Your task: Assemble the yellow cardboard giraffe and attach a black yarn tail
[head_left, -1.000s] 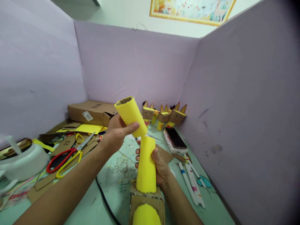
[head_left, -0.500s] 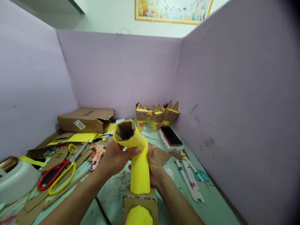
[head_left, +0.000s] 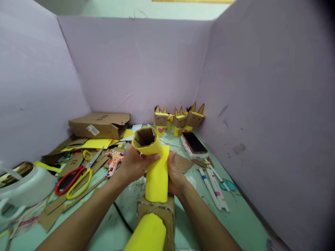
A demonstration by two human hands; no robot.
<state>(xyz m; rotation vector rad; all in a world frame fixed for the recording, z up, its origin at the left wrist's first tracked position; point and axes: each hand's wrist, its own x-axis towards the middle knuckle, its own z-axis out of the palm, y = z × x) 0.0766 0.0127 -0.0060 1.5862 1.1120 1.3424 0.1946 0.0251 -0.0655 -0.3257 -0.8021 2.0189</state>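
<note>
Three yellow tubes point(head_left: 157, 183) and one cardboard block point(head_left: 169, 218) are being shown, one left hand point(head_left: 136, 163) and one right hand point(head_left: 177, 177) being counted too. On one worktop point(head_left: 243, 221) are being carried one brown box point(head_left: 101, 128), one phone point(head_left: 194, 142), one white pot point(head_left: 31, 188), one large pair of scissors point(head_left: 88, 167), four white pens point(head_left: 210, 189) and at least three box-headed figures point(head_left: 179, 121).

At front centre, the cardboard block point(head_left: 170, 219) and yellow tubes point(head_left: 157, 181) bar the way straight in. On the left, scissors point(head_left: 87, 169), scraps point(head_left: 52, 219) and a pot point(head_left: 34, 188) crowd the worktop point(head_left: 243, 221), with a box point(head_left: 103, 125) behind. A bare strip lies between the right arm point(head_left: 204, 216) and the markers point(head_left: 210, 189); beyond, the phone point(head_left: 194, 142) and figures point(head_left: 179, 121) obstruct, and the wall point(head_left: 274, 104) bounds that side. Above this clutter, the air is open.
</note>
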